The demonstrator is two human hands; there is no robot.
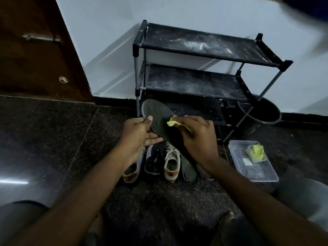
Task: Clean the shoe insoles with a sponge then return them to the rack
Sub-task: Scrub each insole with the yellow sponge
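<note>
Looking down past two bare forearms: dark speckled stone floor (53, 139), glossy, wide open on the left as far as a brown wooden door (35, 59), more crowded on the right. Just ahead, side by side on the floor: a pale sneaker (132, 172), a black shoe (153, 160) with white stripes, a white sneaker (171, 166), then flat grey-green spare insoles (189, 170). Near the row's right, a clear rectangular plastic tub (266, 174) with a crumpled yellow second sponge (258, 151) inside.

Above the shoes, left hand (140, 132) gripping one edge of a long dark insole (158, 118), thumb on top, fingers beneath, insole tilted in the air. Right hand (197, 137) curled over a yellow sponge (173, 123), pressing it onto the insole.

Beyond, a black three-tier rack (204, 45), metal tubes, dusty fabric shelves, close to a pale wall. Just beside its right legs, a dark round bucket (273, 118).
</note>
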